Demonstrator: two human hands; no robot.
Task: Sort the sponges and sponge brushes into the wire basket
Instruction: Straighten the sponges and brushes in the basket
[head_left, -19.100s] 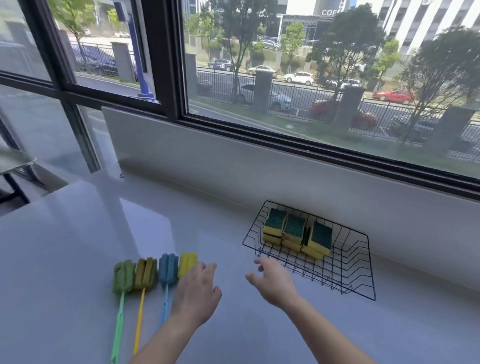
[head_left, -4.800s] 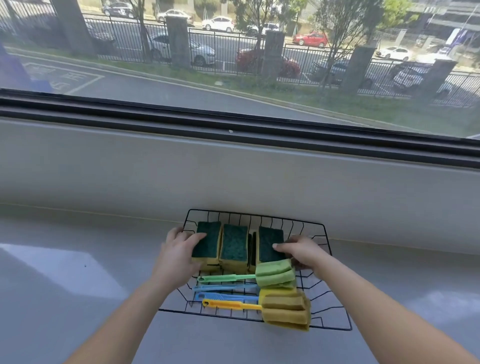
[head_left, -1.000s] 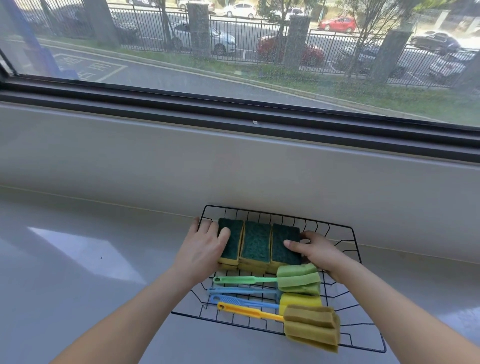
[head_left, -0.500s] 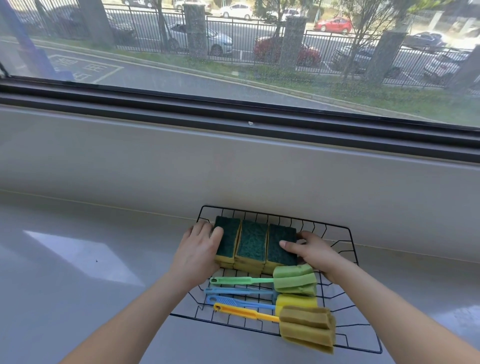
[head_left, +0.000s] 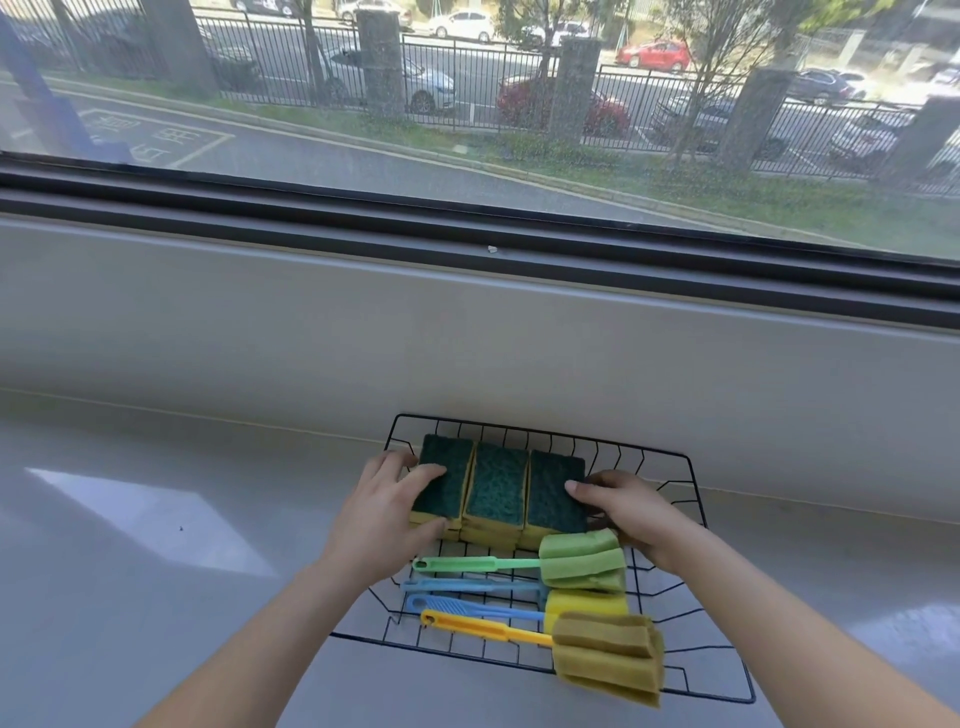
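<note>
- Wire basket (head_left: 655, 603): at the tabletop's (head_left: 156, 597) far edge, against the wall.
- Sponges (head_left: 498, 486): three green-topped stacks in a row on the basket's far side; lower layers mostly hidden.
- Sponge brushes (head_left: 582, 561): four, flat in the near half, handles pointing left; one blue brush's head is hidden.
- Left hand (head_left: 384, 525): grips the row's left end, fingers curled over the top.
- Right hand (head_left: 628, 514): clasps the right end, thumb on top, fingers hidden.

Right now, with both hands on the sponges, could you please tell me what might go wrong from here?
1. The left hand and right hand squeeze the row of scouring sponges from both ends. Foam is springy, so letting go abruptly may let them spread or topple onto the green sponge brush.
2. The yellow-handled sponge brush has its head overhanging the wire basket at the front rim, so jolting the basket could tip it out.
</note>
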